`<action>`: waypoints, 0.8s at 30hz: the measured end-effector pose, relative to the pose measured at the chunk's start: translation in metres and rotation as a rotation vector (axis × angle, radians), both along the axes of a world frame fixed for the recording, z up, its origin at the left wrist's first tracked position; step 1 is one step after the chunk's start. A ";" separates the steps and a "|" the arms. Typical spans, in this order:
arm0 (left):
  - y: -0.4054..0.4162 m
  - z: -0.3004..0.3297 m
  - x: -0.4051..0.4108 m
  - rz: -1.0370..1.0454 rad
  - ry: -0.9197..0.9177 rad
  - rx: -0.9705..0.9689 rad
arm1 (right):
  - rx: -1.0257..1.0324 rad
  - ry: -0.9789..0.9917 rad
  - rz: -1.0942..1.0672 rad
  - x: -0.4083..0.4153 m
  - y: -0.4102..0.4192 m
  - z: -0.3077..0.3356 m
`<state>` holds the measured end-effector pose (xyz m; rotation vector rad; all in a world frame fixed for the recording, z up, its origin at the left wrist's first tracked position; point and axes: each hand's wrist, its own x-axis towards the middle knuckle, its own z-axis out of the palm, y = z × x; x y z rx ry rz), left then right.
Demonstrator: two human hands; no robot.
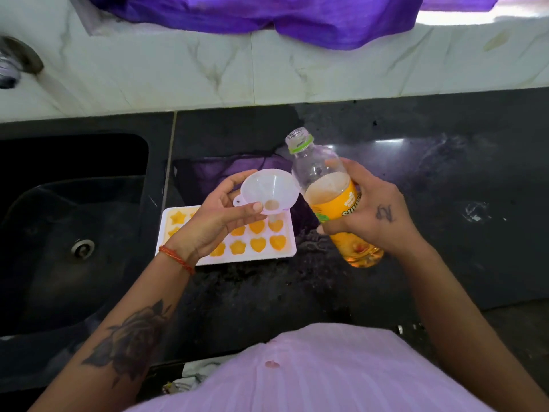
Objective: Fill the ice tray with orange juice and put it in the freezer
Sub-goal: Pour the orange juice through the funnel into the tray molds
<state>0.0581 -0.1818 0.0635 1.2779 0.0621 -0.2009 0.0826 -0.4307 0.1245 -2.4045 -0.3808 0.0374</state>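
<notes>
A single head camera looks steeply down, close above the left hand (pixel 208 221) and right hand (pixel 371 215), facing the counter (pixel 416 179) beyond them.

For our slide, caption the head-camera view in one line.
Left hand holds a funnel over the juice-filled ice tray; right hand holds the uncapped bottle.

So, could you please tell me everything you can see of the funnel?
The funnel is small, of white translucent plastic, with a wide round bowl, a short spout and a little tab with a hole on its rim. The left hand holds it by the rim, tilted, above the white ice tray. A trace of pale liquid sits at the bottom of its bowl. Its rim lies close beside the uncapped juice bottle, which the right hand holds.
</notes>
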 end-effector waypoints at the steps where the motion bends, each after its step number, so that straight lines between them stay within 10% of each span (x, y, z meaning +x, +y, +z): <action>1: 0.001 0.002 0.001 0.017 -0.007 0.001 | 0.054 0.002 0.014 0.006 0.002 0.002; 14: 0.057 0.017 0.038 0.261 -0.029 0.099 | 0.407 -0.058 0.038 0.079 0.063 0.007; 24: 0.097 -0.007 0.092 0.381 -0.102 0.589 | 0.484 -0.145 -0.088 0.110 0.114 -0.045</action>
